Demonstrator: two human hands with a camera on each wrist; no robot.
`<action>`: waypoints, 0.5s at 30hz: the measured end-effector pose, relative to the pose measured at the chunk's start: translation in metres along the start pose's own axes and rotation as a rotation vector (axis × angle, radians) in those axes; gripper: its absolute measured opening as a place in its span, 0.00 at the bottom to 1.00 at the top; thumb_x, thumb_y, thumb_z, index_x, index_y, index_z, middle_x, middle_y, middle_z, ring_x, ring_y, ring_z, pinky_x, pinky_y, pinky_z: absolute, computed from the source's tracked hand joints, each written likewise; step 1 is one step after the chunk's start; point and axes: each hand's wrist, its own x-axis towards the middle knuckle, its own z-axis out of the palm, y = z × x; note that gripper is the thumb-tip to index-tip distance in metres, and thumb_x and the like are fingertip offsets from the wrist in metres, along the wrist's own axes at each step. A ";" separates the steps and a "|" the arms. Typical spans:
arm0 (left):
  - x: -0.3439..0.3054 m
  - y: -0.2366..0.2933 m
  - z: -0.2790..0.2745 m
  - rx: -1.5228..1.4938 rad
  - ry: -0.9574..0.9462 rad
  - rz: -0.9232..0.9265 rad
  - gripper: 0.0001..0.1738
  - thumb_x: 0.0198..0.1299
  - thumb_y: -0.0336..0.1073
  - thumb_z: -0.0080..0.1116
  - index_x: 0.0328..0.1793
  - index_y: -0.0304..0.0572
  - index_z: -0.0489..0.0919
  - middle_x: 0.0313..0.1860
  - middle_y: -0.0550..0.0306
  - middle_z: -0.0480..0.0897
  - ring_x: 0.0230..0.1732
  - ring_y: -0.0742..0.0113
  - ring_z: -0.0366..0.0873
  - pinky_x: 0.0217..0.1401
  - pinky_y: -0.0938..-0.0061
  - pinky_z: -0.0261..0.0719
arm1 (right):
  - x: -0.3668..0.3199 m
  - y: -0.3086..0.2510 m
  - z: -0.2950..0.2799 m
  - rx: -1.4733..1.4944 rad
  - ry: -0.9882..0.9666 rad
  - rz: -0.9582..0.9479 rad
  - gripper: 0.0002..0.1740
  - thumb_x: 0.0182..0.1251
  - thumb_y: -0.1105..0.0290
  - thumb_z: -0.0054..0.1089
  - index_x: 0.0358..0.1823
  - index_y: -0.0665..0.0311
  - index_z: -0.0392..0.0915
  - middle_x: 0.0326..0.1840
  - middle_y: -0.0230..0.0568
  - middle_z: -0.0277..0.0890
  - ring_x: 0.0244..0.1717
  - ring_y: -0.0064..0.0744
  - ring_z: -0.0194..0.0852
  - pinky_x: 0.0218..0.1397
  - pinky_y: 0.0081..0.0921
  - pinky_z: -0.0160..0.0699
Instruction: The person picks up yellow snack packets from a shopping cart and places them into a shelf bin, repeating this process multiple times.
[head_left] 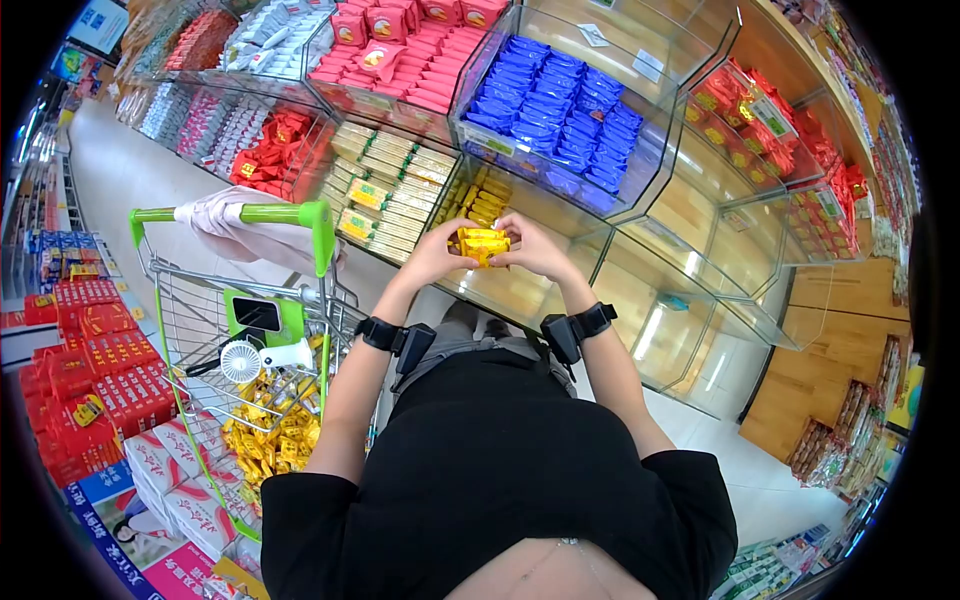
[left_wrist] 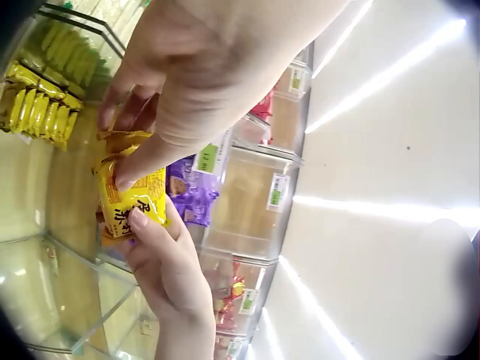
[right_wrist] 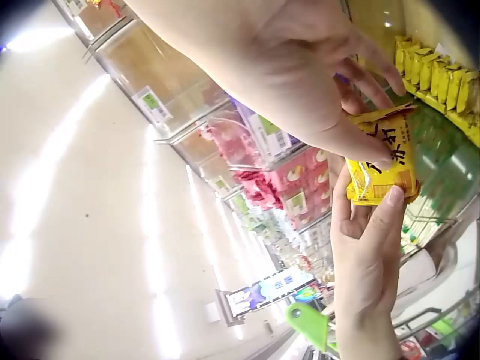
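Over clear bin (head_left: 520,295), left hand (head_left: 437,255) and right hand (head_left: 535,250) pinch yellow packets (head_left: 482,245) from both sides; best keep stack squared, thumbs on top, so none slips.

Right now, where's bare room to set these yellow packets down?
Free: the floor of the clear plastic bin under the held yellow packets, bare in front of its back row of yellow packets; also the empty clear bin to its right. Crowded: the bin of blue packets above, and the wire shopping cart, heaped with loose yellow packets.
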 end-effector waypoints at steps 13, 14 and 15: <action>0.027 -0.092 0.040 0.415 0.144 -0.190 0.22 0.35 0.32 0.60 0.42 0.37 0.72 0.38 0.41 0.75 0.40 0.49 0.74 0.41 0.64 0.71 | 0.030 0.102 0.031 -0.350 -0.053 0.266 0.25 0.28 0.68 0.69 0.34 0.66 0.72 0.29 0.41 0.73 0.31 0.30 0.71 0.35 0.22 0.69; 0.028 -0.096 0.041 0.440 0.169 -0.206 0.18 0.37 0.32 0.58 0.39 0.37 0.73 0.37 0.40 0.76 0.40 0.48 0.74 0.41 0.63 0.71 | 0.031 0.107 0.033 -0.386 -0.042 0.306 0.26 0.27 0.68 0.69 0.34 0.66 0.72 0.28 0.42 0.74 0.29 0.32 0.72 0.34 0.22 0.70; 0.030 -0.099 0.041 0.438 0.169 -0.208 0.18 0.37 0.32 0.58 0.39 0.37 0.73 0.37 0.40 0.76 0.40 0.48 0.74 0.41 0.63 0.71 | 0.032 0.113 0.035 -0.386 -0.044 0.308 0.26 0.27 0.68 0.69 0.34 0.66 0.72 0.28 0.42 0.74 0.29 0.32 0.72 0.34 0.22 0.70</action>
